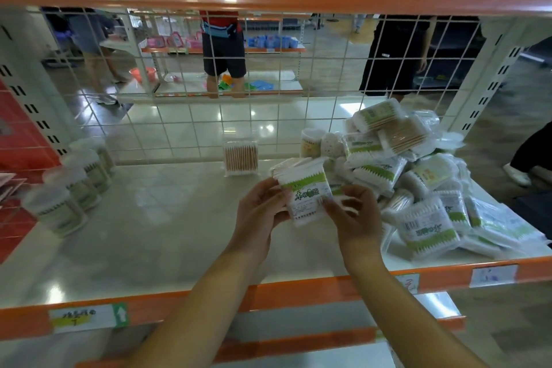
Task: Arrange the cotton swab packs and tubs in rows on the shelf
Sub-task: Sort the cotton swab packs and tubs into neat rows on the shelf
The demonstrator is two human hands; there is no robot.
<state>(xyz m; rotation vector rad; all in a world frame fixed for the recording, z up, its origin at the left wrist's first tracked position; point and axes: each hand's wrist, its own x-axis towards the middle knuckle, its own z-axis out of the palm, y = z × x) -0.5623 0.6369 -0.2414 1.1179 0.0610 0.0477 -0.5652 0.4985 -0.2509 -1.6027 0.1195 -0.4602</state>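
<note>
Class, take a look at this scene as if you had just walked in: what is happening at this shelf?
A person is stocking a shelf with cotton swabs. The left hand and right hand together hold a small stack of swab packs above the shelf. A row of tubs already stands along the left side, and one pack stands upright against the wire grid at the back. A loose pile of packs on the right remains unsorted.

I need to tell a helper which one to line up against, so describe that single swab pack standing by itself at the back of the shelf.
Start at the white wire grid behind the shelf. At its foot, near the middle, one clear swab pack stands upright by itself, its wooden sticks showing. The heap to its right is jumbled, and the tubs on the left are round.
</note>
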